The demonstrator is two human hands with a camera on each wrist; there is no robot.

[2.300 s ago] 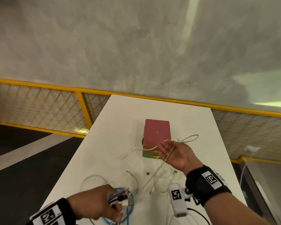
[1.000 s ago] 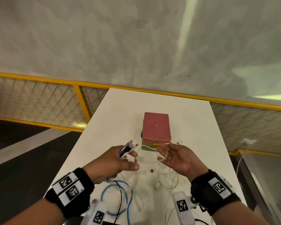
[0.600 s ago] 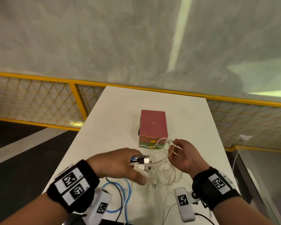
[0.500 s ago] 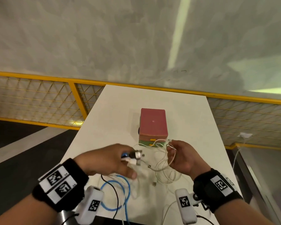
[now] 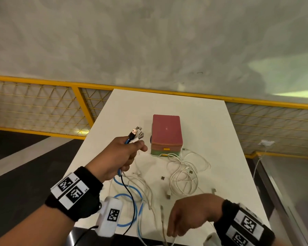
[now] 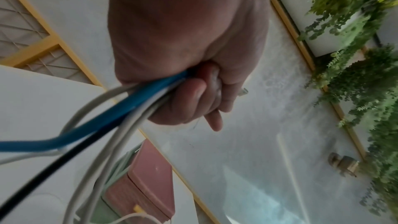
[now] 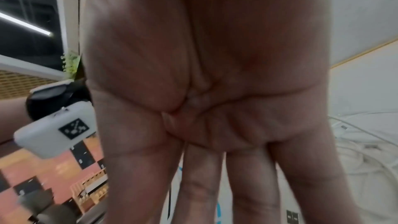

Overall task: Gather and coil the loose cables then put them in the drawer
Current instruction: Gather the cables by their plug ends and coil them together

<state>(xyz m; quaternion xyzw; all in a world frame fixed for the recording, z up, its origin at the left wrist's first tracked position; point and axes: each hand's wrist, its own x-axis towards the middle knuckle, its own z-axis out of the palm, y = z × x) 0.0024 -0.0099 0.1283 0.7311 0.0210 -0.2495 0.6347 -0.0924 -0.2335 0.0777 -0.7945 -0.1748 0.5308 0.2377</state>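
Observation:
My left hand (image 5: 130,150) is raised over the table's left half and grips a bundle of cable ends (image 5: 136,133), with USB plugs sticking out above the fist. In the left wrist view the left hand (image 6: 193,94) holds a blue cable (image 6: 129,108) together with white and black ones. These trail down to a blue loop (image 5: 132,210) near the front edge. A tangle of white cables (image 5: 185,173) lies in front of the red and green drawer box (image 5: 166,134), which is closed. My right hand (image 5: 174,226) hangs over the cables at the front edge with fingers (image 7: 215,185) straight, holding nothing.
The white table (image 5: 203,121) ends at a yellow mesh railing (image 5: 78,89) on the far side and left. Small dark bits (image 5: 163,178) lie among the cables. A white plug and cord (image 5: 266,142) hang off to the right of the table.
My right hand let go of the white cables and dropped back to the table's front edge. My left hand lifted the bundle of plugs up and to the left.

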